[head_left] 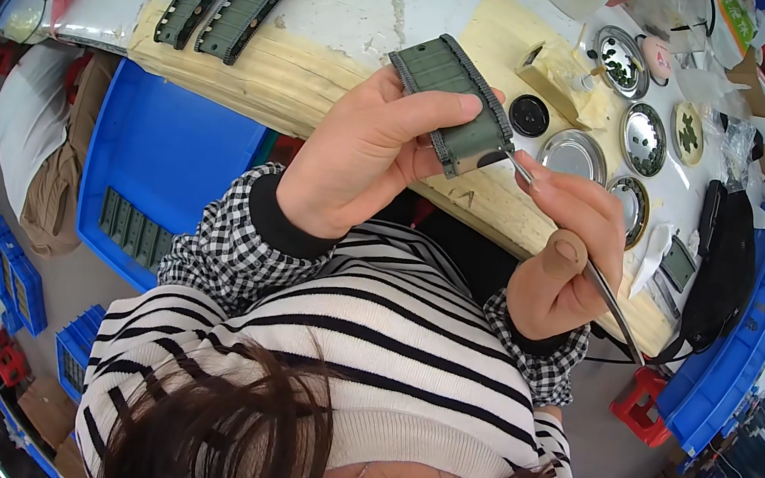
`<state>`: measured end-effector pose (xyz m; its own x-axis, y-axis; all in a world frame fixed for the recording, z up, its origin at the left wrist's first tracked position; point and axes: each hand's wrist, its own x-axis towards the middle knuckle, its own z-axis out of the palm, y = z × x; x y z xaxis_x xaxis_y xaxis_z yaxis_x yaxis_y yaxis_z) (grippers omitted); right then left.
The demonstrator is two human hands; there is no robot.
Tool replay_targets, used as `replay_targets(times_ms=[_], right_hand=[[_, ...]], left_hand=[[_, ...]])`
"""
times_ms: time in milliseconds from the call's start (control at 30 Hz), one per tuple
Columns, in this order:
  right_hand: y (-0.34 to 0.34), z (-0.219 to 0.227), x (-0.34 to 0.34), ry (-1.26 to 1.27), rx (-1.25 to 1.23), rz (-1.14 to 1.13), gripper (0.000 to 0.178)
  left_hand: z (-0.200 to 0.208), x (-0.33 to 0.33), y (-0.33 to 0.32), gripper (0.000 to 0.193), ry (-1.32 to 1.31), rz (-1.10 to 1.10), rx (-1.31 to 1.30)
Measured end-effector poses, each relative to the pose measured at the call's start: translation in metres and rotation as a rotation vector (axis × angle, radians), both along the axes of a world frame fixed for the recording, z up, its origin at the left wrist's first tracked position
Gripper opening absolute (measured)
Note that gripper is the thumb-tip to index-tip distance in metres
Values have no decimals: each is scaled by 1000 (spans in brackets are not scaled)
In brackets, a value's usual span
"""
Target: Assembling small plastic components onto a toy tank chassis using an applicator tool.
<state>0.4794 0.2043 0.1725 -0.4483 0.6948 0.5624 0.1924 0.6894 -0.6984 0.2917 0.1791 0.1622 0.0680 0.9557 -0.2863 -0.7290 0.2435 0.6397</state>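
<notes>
My left hand (362,147) is closed round a dark green plastic model part (462,137), a curved plate with ribbed, toothed edges, with the thumb pressed on its top face. The part is held tilted above the front edge of the table. Between the thumb and fingers of my right hand (568,257) is a slim metal pair of tweezers (614,308). Their tip meets the lower right corner of the green part. Whether the tip grips a small piece is too small to tell. A bandage (561,258) is wrapped round a digit of my right hand.
Two similar green parts (238,15) lie on the table at left. Metal dishes (643,139) with tiny dark green pieces stand at right, near a black round lid (528,115) and a tissue-filled box (565,78). A blue bin (182,125) below holds more green parts (132,226).
</notes>
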Motion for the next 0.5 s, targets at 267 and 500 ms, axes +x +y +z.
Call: replay_targets(times_ms=[267,500], right_hand=[[-1,-3,2,31,-10,-4,18],[0,0,1,-60,31,-23,41]], left_hand=[[-2,2,-1,31,21,3,-3],[-3,2,-1,32,22,18,-19]])
